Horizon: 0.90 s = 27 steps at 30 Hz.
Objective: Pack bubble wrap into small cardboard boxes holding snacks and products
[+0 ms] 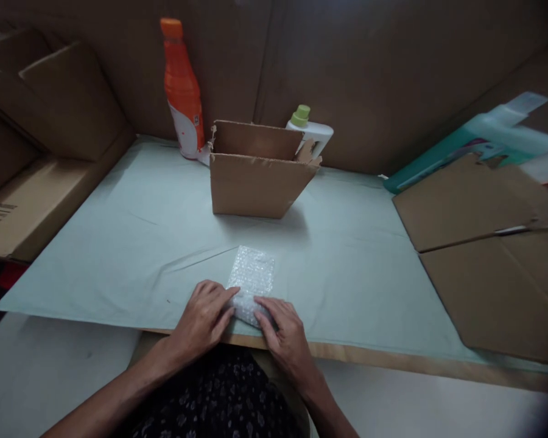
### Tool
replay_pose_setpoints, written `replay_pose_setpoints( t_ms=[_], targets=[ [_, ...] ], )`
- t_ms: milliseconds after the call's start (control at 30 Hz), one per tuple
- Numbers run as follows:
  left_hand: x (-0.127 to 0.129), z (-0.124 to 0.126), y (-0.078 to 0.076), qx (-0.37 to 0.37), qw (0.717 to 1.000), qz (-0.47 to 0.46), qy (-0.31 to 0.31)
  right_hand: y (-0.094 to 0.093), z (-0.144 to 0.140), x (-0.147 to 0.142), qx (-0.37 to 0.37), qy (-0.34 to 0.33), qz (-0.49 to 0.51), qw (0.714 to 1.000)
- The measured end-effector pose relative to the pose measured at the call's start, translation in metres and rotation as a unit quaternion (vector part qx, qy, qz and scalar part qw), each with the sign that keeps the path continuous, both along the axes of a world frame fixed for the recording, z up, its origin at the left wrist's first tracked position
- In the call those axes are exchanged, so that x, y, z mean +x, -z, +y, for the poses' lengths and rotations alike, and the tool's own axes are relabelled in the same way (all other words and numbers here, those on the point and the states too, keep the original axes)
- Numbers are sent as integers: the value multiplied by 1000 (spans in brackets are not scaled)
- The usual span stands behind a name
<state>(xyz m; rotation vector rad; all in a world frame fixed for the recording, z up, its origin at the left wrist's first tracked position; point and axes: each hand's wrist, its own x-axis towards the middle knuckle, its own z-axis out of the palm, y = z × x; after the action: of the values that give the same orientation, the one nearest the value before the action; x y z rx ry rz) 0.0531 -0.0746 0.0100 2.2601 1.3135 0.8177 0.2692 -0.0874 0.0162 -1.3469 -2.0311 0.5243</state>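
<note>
A small bundle of clear bubble wrap [252, 275] lies on the pale green sheet [132, 243] near the table's front edge. My left hand [204, 317] presses on the near left end of the bundle, fingers curled over it. My right hand [283, 331] grips the near right end. Whatever is wrapped inside is hidden. An open brown cardboard box [256, 182] stands behind the bundle, flaps up.
An orange bottle [181, 91] stands at the back, left of the box. A white bottle with a green cap [311, 129] sits behind the box. Flattened cardboard [488, 255] covers the right side, with a teal jug [479, 140] beyond. Cardboard boxes [31, 201] line the left.
</note>
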Motion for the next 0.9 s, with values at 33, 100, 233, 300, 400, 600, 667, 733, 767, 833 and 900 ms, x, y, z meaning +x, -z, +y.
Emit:
replay_pose_setpoints(
  t_ms=[33, 100, 233, 300, 400, 600, 667, 733, 767, 833, 900],
  targets=[
    [2, 5, 1, -7, 1000, 11, -18, -1, 0, 1, 29, 17, -14, 999],
    [8, 18, 2, -9, 998, 44, -44, -2, -1, 1, 81, 27, -52, 995],
    [13, 30, 4, -36, 994, 45, -89, 2, 7, -1, 68, -26, -120, 990],
    [12, 25, 3, -80, 987, -50, -128, 4, 17, -1, 44, -22, -92, 995],
    [13, 8, -1, -212, 925, -258, -181, -1, 26, -4, -49, 27, 32, 998],
    [26, -2, -11, -442, 730, -490, -180, -16, 15, -10, -211, 21, 178, 961],
    [28, 1, -15, -438, 752, -463, -169, -17, 14, -4, -153, 51, 154, 975],
    [29, 1, -19, -417, 808, -398, -117, -18, 18, 4, -159, 55, 149, 974],
    [29, 0, -20, -403, 838, -358, -82, -20, 21, 8, -192, 42, 152, 969],
    [28, -1, -18, -353, 894, -275, -14, -24, 27, 12, -254, 1, 148, 956],
    [23, 4, -18, -277, 940, -193, 56, -28, 33, 14, -268, -32, 132, 954]
  ],
)
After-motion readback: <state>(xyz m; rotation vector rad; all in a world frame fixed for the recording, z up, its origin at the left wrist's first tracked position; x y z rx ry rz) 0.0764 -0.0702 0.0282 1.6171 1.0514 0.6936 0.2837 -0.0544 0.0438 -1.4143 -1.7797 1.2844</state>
